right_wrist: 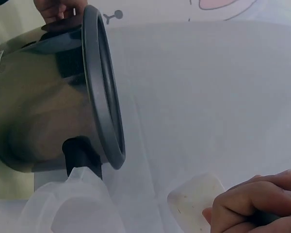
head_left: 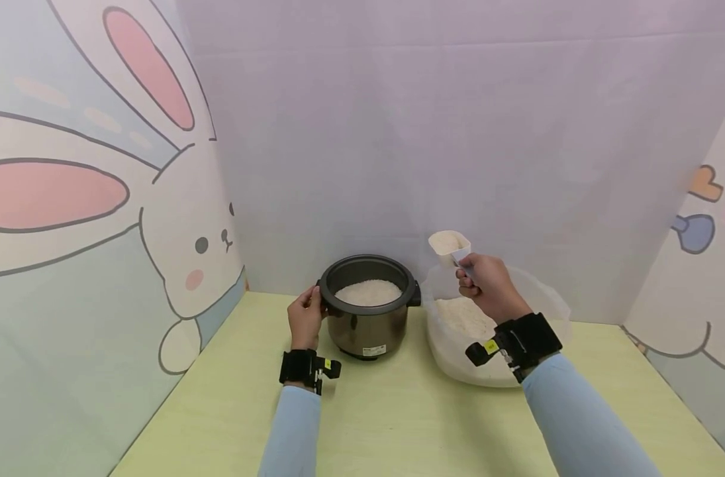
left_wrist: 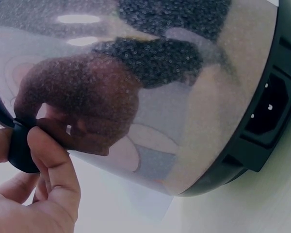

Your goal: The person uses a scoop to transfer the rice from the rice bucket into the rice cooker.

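Observation:
A dark rice cooker point(head_left: 368, 331) without a lid stands on the table, with white rice point(head_left: 369, 293) inside. My left hand point(head_left: 306, 318) pinches the cooker's black side handle point(left_wrist: 22, 150) between thumb and fingers. In my right hand point(head_left: 487, 283) is the handle of a white scoop point(head_left: 457, 252) heaped with rice, held in the air. Below it stands a translucent plastic tub point(head_left: 493, 377) holding more rice point(head_left: 466, 318). From the right wrist view, the scoop point(right_wrist: 194, 201) shows its outer side, apart from the cooker point(right_wrist: 43, 107).
The pale yellow-green table point(head_left: 386, 424) reaches back to a plain light curtain point(head_left: 457, 132). Side panels with cartoon rabbits point(head_left: 183, 258) border it left and right. A power socket point(left_wrist: 269, 107) sits low on the cooker's side.

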A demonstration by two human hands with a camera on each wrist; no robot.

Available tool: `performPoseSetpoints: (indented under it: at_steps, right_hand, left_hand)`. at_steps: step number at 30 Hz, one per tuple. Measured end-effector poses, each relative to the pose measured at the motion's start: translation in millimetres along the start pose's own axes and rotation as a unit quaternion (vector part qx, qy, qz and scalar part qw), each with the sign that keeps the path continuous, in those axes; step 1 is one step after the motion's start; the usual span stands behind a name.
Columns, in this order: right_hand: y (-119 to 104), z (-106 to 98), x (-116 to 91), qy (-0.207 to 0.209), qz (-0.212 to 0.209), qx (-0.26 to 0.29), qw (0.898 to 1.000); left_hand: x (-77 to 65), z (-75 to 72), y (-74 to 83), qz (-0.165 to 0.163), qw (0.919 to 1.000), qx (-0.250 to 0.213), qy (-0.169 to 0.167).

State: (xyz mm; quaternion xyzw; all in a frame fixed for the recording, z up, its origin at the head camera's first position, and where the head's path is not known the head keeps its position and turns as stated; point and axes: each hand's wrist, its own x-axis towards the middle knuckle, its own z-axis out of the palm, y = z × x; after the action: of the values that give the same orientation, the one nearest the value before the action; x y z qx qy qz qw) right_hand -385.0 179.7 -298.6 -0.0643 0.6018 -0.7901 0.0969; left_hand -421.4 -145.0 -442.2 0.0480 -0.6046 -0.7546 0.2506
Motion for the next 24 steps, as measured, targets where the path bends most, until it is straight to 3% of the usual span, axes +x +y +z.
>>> performPoseSetpoints:
  at_steps: [6, 13, 24]
  right_hand:
    - [2.5, 16.9, 6.3, -0.022, -0.015, -0.005, 1.0]
    - [8.9, 37.0, 17.3, -0.041, -0.049, -0.076, 0.995]
    - [16.7, 58.1, 28.1, -0.069, -0.068, -0.12, 0.988]
  left_hand:
    - [0.8, 0.0, 0.3, -0.006, 0.9999, 0.011, -0.001]
    - [1.4, -0.5, 0.4, -0.015, 0.9999, 0.006, 0.002]
    - [0.0, -0.1, 4.1, -0.017, 0.9998, 0.004, -0.004]
